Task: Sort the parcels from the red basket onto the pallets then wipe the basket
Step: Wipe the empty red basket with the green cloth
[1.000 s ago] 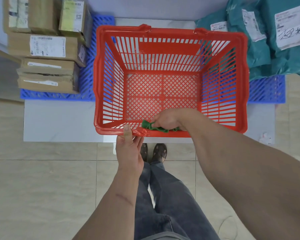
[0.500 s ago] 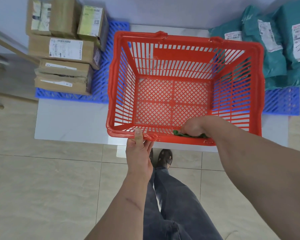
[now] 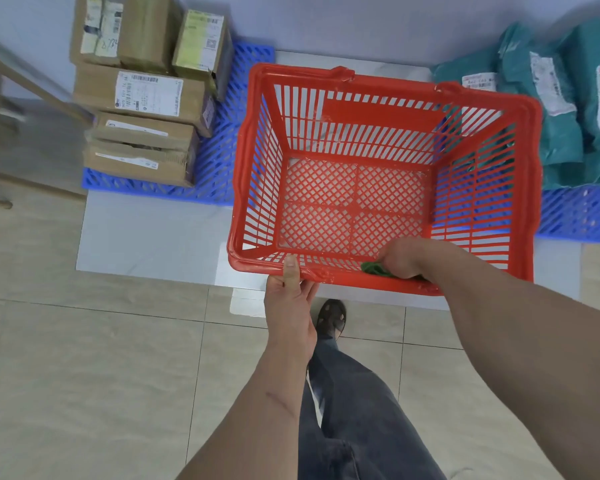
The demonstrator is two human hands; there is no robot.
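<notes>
Fingers of left hand (image 3: 291,299) gripping red basket (image 3: 527,168) rim, right hand (image 3: 400,259) apparently clutching green cloth (image 3: 373,268) inside

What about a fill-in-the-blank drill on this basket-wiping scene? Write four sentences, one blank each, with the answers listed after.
1. The right hand holds a ____ cloth inside the red basket.
2. The left hand grips the basket's near ____.
3. The cardboard boxes sit on a ____ pallet.
4. The basket holds ____ parcels.

Answers: green; rim; blue; no
</notes>
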